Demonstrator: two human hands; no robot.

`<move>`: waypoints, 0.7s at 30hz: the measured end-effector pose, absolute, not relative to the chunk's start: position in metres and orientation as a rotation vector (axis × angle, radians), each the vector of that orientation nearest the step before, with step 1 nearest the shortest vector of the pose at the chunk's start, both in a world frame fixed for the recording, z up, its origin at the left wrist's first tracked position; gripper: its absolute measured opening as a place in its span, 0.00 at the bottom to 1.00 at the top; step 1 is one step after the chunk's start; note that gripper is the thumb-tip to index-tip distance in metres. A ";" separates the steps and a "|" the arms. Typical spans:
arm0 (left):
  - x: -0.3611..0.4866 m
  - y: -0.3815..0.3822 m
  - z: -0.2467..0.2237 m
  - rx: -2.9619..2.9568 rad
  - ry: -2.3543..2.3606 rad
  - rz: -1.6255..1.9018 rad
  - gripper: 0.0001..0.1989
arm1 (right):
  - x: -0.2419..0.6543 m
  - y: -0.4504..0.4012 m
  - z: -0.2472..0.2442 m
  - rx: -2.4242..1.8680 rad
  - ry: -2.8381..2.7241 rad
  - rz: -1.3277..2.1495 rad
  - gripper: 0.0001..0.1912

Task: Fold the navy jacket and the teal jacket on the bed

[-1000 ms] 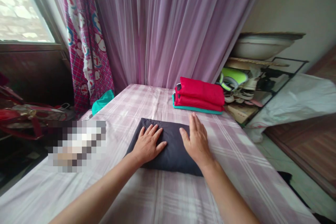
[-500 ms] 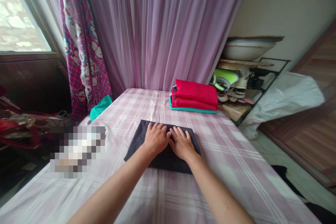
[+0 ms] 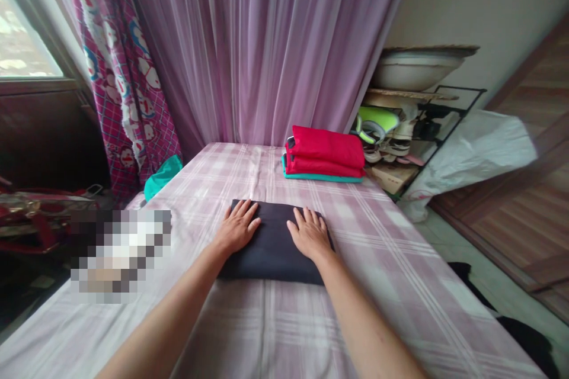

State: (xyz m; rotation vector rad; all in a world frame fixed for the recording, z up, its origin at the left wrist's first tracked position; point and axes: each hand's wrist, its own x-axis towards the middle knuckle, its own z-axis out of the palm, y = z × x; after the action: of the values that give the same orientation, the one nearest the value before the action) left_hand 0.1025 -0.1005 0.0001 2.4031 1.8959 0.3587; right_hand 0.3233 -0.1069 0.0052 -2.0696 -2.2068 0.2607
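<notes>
Checked pink-and-white cloth [image 3: 400, 275] covers the whole work surface, light creases here and there. Dark folded fabric [image 3: 275, 257] lies flat on it, near side, roughly centred in front of the person. Left hand [image 3: 237, 228] palm down on the fabric's left part, fingers a little apart, thumb out. Right hand [image 3: 310, 235] palm down on its right part, fingers likewise spread; neither hand grips anything.

Far right of the surface: red folded cloth [image 3: 329, 151], stacked on a teal folded layer [image 3: 324, 178], well apart from the hands. Left edge: bunched teal cloth [image 3: 162, 177]; nearer, a pixelated item [image 3: 128, 251], can't tell what.

Room: sheer purple curtain [image 3: 249, 41] hangs behind the far edge, magenta printed curtain [image 3: 113, 71] to its left, window [image 3: 26, 41] at upper left. Red-framed object [image 3: 42, 225] low on the left, mostly in shadow. Right: black rack with a pale basin [image 3: 415, 68] on top, lime-green item [image 3: 382, 118], shoes and a box [image 3: 393, 177] below. White plastic bag [image 3: 480, 148] beside the rack, brown wooden panel [image 3: 502, 207] behind, pale tiled floor.
</notes>
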 end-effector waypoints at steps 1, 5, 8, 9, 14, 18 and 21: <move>0.097 -0.100 -0.003 2.375 1.905 0.374 0.29 | 0.325 -0.107 0.004 -2.065 -2.207 0.263 0.33; 0.082 -0.099 -0.021 2.324 1.894 0.457 0.29 | 0.342 -0.111 -0.004 -2.026 -2.212 0.239 0.32; 0.073 -0.102 -0.030 2.317 1.875 0.511 0.29 | 0.359 -0.117 -0.015 -2.000 -2.225 0.223 0.31; 0.069 -0.104 -0.032 2.304 1.881 0.528 0.29 | 0.365 -0.119 -0.019 -1.993 -2.225 0.206 0.30; 0.055 -0.117 -0.022 2.145 1.889 0.509 0.28 | 0.383 -0.125 -0.031 -1.942 -2.188 0.135 0.28; 0.061 -0.133 0.004 1.960 1.999 0.510 0.28 | 0.381 -0.135 -0.020 -1.928 -2.020 0.145 0.28; 0.090 -0.152 0.027 2.112 2.149 0.592 0.26 | 0.362 -0.150 0.003 -1.835 -1.915 0.003 0.28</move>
State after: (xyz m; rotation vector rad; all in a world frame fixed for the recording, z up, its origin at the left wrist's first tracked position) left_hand 0.0903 -0.1521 0.0265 2.1118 2.1493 0.5922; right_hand 0.3617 -0.1495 0.0027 -1.8354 -1.9145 0.0033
